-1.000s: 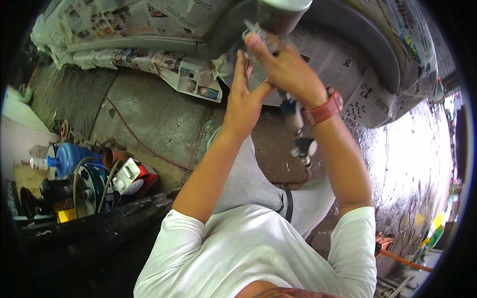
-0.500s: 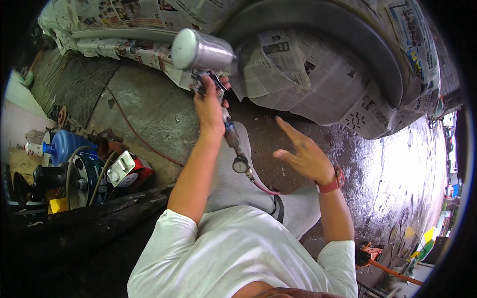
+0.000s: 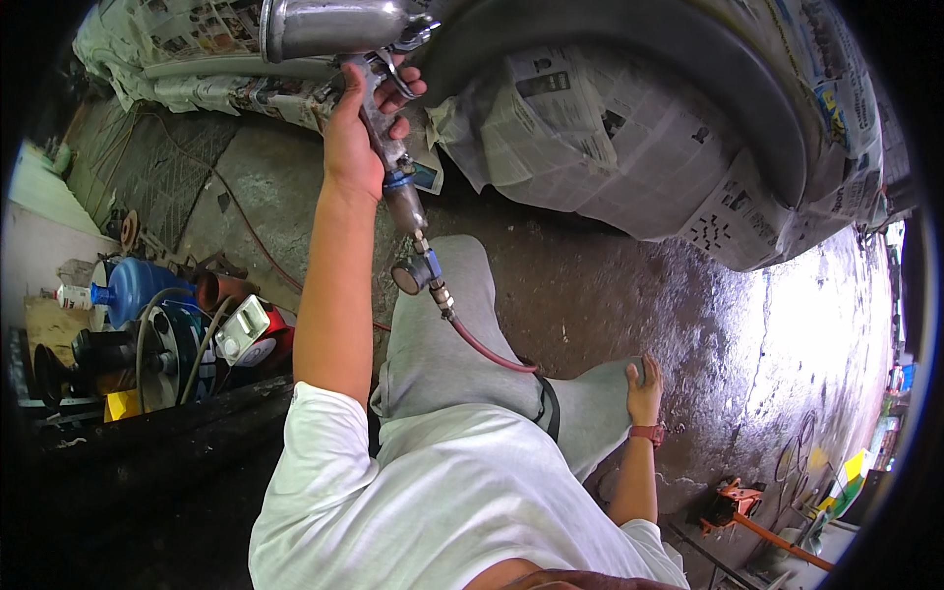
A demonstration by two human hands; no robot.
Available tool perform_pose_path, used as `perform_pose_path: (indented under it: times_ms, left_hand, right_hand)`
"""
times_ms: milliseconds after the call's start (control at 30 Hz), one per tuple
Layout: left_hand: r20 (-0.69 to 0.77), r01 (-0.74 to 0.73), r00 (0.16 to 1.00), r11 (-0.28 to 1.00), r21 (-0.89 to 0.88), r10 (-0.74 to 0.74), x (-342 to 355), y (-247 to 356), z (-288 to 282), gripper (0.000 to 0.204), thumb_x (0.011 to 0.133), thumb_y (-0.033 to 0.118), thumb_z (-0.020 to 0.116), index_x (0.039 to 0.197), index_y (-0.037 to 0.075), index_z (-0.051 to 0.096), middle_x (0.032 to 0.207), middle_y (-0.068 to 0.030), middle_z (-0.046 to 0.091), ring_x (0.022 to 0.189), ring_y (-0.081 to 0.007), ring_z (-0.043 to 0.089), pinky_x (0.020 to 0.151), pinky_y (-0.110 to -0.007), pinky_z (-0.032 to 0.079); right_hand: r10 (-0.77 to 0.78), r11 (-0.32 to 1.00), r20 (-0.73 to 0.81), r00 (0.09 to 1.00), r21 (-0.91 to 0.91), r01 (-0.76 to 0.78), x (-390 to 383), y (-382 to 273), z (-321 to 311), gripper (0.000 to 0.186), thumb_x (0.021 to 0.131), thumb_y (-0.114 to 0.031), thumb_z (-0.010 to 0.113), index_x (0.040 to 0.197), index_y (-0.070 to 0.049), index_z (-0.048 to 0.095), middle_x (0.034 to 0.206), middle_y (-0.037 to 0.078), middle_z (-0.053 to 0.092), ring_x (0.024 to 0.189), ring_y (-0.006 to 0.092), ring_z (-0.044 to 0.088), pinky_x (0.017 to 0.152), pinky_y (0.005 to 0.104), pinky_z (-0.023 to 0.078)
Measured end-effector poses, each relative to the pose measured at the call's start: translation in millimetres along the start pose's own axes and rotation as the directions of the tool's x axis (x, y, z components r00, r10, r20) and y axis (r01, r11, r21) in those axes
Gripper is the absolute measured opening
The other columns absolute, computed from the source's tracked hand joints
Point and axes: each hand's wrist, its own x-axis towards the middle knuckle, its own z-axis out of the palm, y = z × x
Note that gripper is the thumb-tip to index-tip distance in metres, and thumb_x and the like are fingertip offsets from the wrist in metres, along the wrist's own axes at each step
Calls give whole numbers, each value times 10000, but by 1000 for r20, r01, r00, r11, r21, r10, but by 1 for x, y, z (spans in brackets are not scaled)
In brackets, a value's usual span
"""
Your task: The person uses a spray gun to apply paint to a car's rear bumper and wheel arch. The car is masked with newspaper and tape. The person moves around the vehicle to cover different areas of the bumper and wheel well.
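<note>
My left hand point(image 3: 363, 143) is raised, wrapped round the handle of a metal spray gun point(image 3: 383, 108) with a large silver cup point(image 3: 329, 29) on top, lying sideways. Below the handle hang a filter fitting point(image 3: 403, 205), a round gauge point(image 3: 411, 275) and a red hose point(image 3: 482, 344) running past my grey-trousered leg. My right hand point(image 3: 644, 383) is low at the right, resting on my knee with its fingers apart and nothing in them. Just ahead is a dark wheel-arch panel point(image 3: 747, 88) surrounded by masking newspaper point(image 3: 610, 157).
At the left stand a blue water jug point(image 3: 143, 290), a red-and-white container point(image 3: 258, 334), machinery and coiled hoses. A black ledge point(image 3: 167, 433) lies beside me at lower left. An orange floor jack point(image 3: 733, 506) is at lower right on the wet concrete floor point(image 3: 590, 285).
The spray gun passed into my left hand and has since moved up and leftward. My right hand has left the gun and dropped to my knee.
</note>
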Motion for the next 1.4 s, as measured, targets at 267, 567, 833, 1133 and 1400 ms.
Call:
perform_pose_path:
  times_ms: [267,567,833,1133,1400]
  left_hand:
    - [-331,157,934,987,35,-137,16,-53,-109,533,1135,532,429,1250,59,646,1069,-40,734,960,-131,687,611,-255,401]
    - [-727,190,684,976,102,-57,25,-104,-133,471,1135,512,467,1209,75,626,1025,-62,754,882,-146,709,587,-281,430]
    - [-605,135,784,989,-56,-141,-15,-136,-108,456,1125,533,485,1209,108,629,1030,-42,745,888,-134,685,603,-285,413]
    - [-573,173,790,976,-131,-217,-11,-175,-131,492,1126,561,452,1126,105,638,967,-24,718,833,-123,664,599,-285,393]
    - [-791,76,600,993,-91,-119,37,-183,-144,547,1126,567,440,1043,73,661,912,-28,723,810,-129,679,539,-291,402]
  right_hand:
    - [17,998,-89,996,56,-12,-7,-4,-1,465,1022,-329,696,1323,25,695,1402,213,674,1343,386,603,1167,466,440]
    - [41,997,-119,992,65,-33,-15,-2,-3,461,1019,-322,703,1307,37,694,1384,224,678,1321,395,614,1155,466,452]
    - [52,998,-102,993,39,-48,-15,-5,-4,471,1022,-332,697,1313,37,692,1392,227,671,1330,395,608,1155,463,451]
    - [49,997,-89,995,63,-44,-14,-7,-4,476,1027,-335,691,1327,34,686,1413,226,662,1350,395,595,1168,462,439]
    - [33,999,-130,991,44,-27,-20,-5,-6,458,1014,-304,702,1321,36,687,1407,215,670,1347,392,598,1161,470,445]
